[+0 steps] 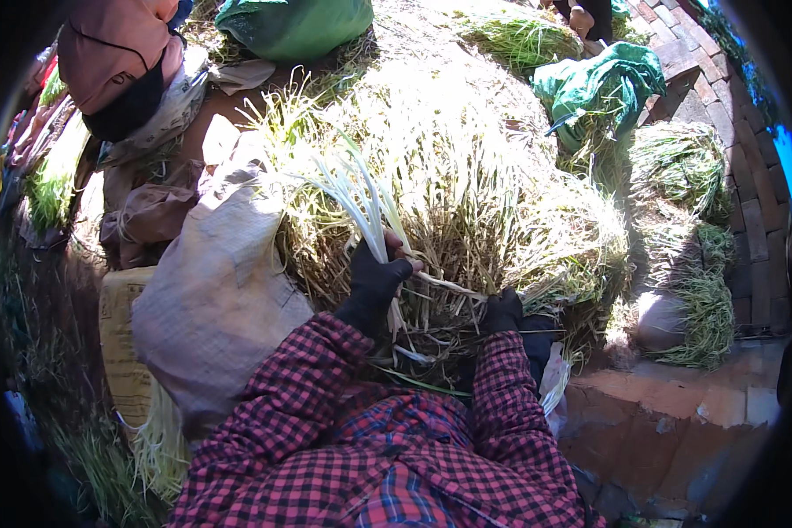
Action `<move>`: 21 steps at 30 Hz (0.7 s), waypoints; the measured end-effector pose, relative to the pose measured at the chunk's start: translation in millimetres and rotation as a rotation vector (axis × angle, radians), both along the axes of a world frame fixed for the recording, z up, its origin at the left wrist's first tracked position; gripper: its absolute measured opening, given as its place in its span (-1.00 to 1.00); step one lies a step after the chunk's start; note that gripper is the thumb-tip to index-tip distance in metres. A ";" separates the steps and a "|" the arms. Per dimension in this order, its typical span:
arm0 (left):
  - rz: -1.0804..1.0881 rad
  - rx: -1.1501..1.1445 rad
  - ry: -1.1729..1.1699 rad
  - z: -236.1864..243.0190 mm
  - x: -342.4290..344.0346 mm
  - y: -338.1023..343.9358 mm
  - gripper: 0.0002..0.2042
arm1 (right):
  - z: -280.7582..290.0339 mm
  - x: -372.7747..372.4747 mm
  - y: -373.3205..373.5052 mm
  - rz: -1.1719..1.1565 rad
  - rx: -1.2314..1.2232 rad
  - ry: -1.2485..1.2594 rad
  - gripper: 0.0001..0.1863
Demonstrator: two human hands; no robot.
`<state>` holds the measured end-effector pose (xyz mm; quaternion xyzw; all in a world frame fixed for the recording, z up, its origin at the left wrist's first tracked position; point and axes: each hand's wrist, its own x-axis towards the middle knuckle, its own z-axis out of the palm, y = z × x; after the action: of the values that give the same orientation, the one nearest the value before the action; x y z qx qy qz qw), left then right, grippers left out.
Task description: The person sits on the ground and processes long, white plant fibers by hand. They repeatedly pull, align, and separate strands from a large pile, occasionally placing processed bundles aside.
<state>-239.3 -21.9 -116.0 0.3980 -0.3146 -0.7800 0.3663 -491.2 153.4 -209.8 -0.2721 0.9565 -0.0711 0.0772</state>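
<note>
My left hand [380, 277], in a dark glove with bare fingertips, is closed round a bunch of long white-green stalks [361, 198]. Their pale ends fan upward and a few strands hang below the fist. To the right, my right hand [502, 311] in a dark glove is closed at the end of a thin pale dry strand [449, 283]. That strand stretches across from the left hand. Both hands are at the near edge of a big heap of straw-like stalks [475, 176].
A pale woven sack [220, 282] and a yellow-brown box [123, 339] stand at left. A person in a pink head covering [114, 57] is at upper left. Green cloth bundles [295, 26] lie at the back. Grass bundles [678, 167] line the right beside brick paving [752, 229].
</note>
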 end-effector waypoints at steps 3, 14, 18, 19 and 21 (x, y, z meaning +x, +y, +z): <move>-0.060 -0.031 -0.064 0.8 1.9 -5.4 -0.63 | 18.5 -3.7 -13.1 0.061 0.057 -0.225 -0.69; -0.171 -0.062 -0.174 -22.3 -2.4 1.8 -0.68 | 80.7 126.9 -123.2 0.218 -0.752 -1.123 -0.85; -0.161 -0.068 -0.110 -31.0 -2.1 2.4 -0.68 | 78.6 128.3 -119.5 0.128 -0.848 -1.071 -0.89; -0.158 -0.077 -0.097 -29.8 -2.4 2.2 -0.69 | 79.7 128.5 -117.4 0.094 -0.847 -1.062 -0.90; -0.127 -0.072 -0.002 -30.8 -2.2 3.9 -0.71 | 82.0 132.2 -116.5 0.108 -0.862 -1.027 -0.90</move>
<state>-241.5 -17.9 -146.8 0.3644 -0.3675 -0.7896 0.3298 -359.0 36.9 -127.8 -0.2579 0.6695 -0.5630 0.4102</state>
